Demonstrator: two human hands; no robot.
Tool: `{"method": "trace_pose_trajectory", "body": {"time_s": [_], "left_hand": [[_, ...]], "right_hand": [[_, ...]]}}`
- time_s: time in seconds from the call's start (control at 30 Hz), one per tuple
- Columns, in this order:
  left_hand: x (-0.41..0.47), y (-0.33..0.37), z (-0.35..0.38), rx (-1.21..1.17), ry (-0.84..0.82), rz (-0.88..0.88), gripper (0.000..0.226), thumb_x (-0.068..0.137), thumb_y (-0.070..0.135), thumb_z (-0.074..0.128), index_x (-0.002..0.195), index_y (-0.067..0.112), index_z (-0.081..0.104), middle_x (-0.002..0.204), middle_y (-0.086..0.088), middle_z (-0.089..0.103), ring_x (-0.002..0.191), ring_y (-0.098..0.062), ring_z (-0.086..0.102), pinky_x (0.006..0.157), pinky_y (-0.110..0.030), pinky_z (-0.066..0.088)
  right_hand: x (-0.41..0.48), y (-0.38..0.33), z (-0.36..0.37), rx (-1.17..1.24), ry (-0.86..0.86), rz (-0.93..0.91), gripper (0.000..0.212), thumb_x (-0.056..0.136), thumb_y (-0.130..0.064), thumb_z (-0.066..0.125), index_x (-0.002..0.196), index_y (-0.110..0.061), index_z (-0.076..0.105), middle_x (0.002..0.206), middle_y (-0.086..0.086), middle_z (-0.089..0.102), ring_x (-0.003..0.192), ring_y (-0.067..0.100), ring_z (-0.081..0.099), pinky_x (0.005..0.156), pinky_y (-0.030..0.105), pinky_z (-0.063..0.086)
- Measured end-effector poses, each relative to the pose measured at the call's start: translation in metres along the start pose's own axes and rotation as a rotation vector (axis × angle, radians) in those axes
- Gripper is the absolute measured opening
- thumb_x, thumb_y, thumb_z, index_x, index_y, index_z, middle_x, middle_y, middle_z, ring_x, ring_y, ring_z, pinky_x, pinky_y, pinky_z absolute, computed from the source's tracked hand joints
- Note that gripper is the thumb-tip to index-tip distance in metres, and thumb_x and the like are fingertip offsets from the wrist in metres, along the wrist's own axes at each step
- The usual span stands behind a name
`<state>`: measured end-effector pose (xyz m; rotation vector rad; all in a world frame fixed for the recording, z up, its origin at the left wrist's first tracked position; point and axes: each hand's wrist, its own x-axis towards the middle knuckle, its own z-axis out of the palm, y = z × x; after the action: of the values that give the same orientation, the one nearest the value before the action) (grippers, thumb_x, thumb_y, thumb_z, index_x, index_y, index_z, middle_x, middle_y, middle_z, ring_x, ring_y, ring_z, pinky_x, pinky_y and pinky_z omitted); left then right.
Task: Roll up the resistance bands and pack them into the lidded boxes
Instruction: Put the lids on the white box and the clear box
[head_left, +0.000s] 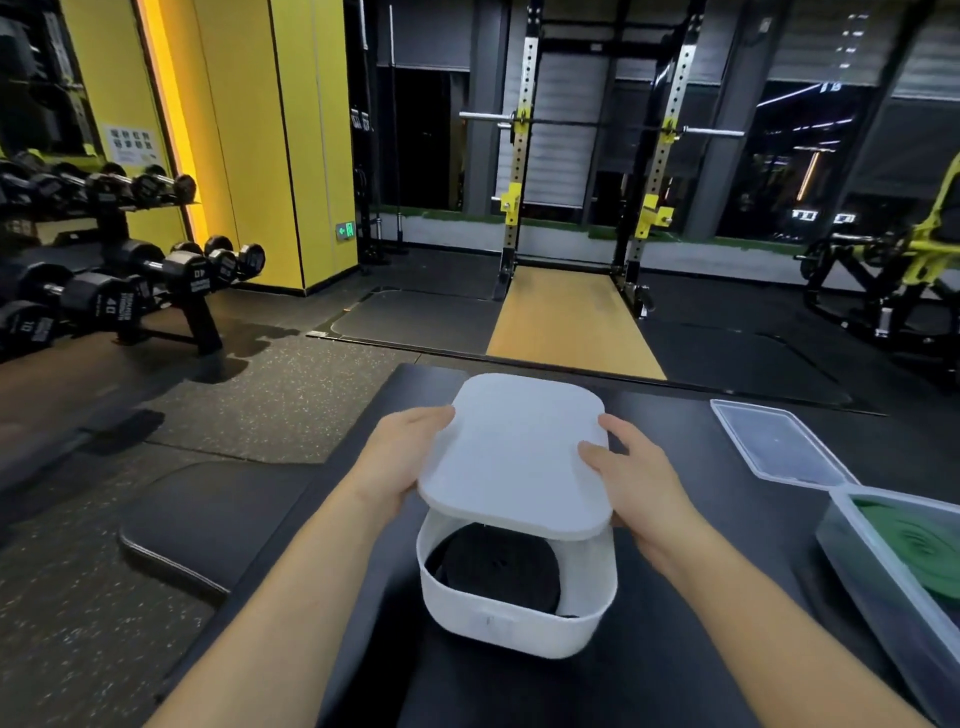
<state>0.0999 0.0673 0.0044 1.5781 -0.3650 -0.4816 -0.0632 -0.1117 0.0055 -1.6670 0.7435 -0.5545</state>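
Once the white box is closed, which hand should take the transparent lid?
Probably the right hand, now on the white lid: the transparent lid lies to that side, behind the clear box.

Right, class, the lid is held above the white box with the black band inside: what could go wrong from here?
The lid is tilted and covers only the far part of the white box, so it may seat crooked. The rolled black band could uncoil and get pinched under it.
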Motion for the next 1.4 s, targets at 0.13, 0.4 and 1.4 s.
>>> {"method": "trace_pose_trajectory", "body": {"time_s": [0.13, 0.4, 1.4], "left_hand": [[-0.012, -0.016, 0.003, 0.269, 0.048, 0.083, 0.019, 0.093, 0.028, 0.066, 0.083, 0.021, 0.081, 0.084, 0.014, 0.076, 0.079, -0.017, 0.069, 0.075, -0.032, 0.057], [-0.031, -0.029, 0.001, 0.395, 0.114, 0.152, 0.023, 0.09, 0.028, 0.06, 0.085, 0.032, 0.082, 0.085, 0.016, 0.078, 0.086, -0.021, 0.072, 0.079, -0.04, 0.059], [-0.007, -0.014, 0.065, 1.263, -0.209, 0.47, 0.026, 0.101, 0.031, 0.042, 0.119, 0.015, 0.05, 0.141, -0.001, 0.049, 0.133, -0.026, 0.04, 0.102, -0.041, 0.035]], "right_hand": [[-0.022, 0.016, -0.016, -0.247, -0.018, -0.017, 0.057, 0.101, -0.039, 0.058, 0.154, -0.034, 0.04, 0.137, -0.006, 0.058, 0.12, 0.017, 0.058, 0.103, 0.039, 0.05], [-0.043, 0.03, -0.014, -0.471, -0.081, -0.043, 0.057, 0.104, -0.046, 0.047, 0.159, -0.035, 0.033, 0.129, -0.001, 0.062, 0.121, 0.021, 0.057, 0.101, 0.037, 0.048], [-0.012, 0.016, 0.016, -0.934, 0.001, -0.185, 0.05, 0.101, -0.043, 0.044, 0.142, -0.014, 0.039, 0.162, 0.004, 0.021, 0.143, 0.025, 0.031, 0.099, 0.044, 0.043]]}}
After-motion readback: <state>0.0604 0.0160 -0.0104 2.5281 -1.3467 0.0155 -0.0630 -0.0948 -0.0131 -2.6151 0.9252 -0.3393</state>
